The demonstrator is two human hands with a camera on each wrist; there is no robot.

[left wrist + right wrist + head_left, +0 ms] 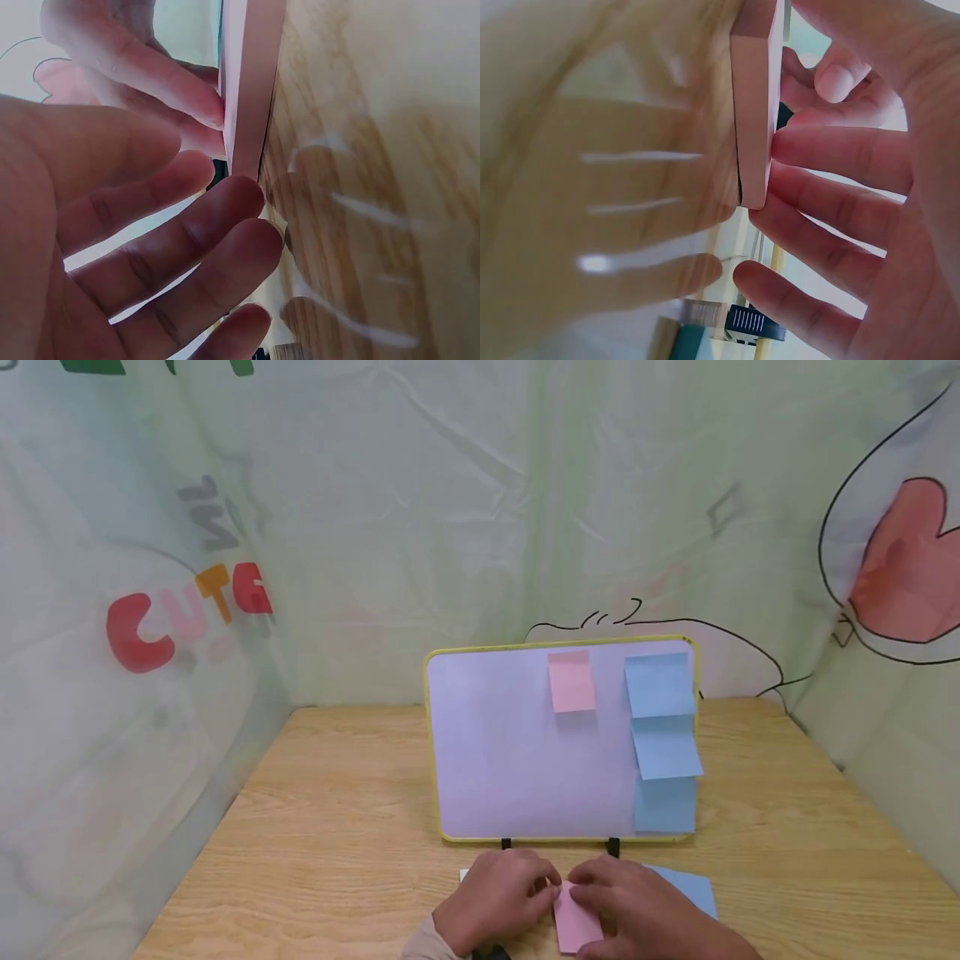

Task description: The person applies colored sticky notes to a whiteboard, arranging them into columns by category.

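A pink sticky note pad (pixel 577 927) lies on the table between my two hands. My left hand (pixel 504 893) is at its upper left corner, fingertips right at the edge. The right hand (pixel 637 902) reaches over its right side; in the right wrist view its extended fingers touch the top of the pad (pixel 754 112). From the left wrist view, the left fingers are loosely bent beside the end of the pad (pixel 251 97). Behind stands a whiteboard (pixel 517 752) with a yellow frame, bearing one pink note (pixel 572 682) and three blue notes (pixel 660 687) down its right side.
Blue paper (pixel 692 891) lies partly under the right hand. A white corner (pixel 463 874) shows beside the left hand, and a dark object (pixel 491 952) pokes out below it. Black feet (pixel 613 847) hold up the board. Printed curtains (pixel 375 568) enclose the wooden table (pixel 330 827).
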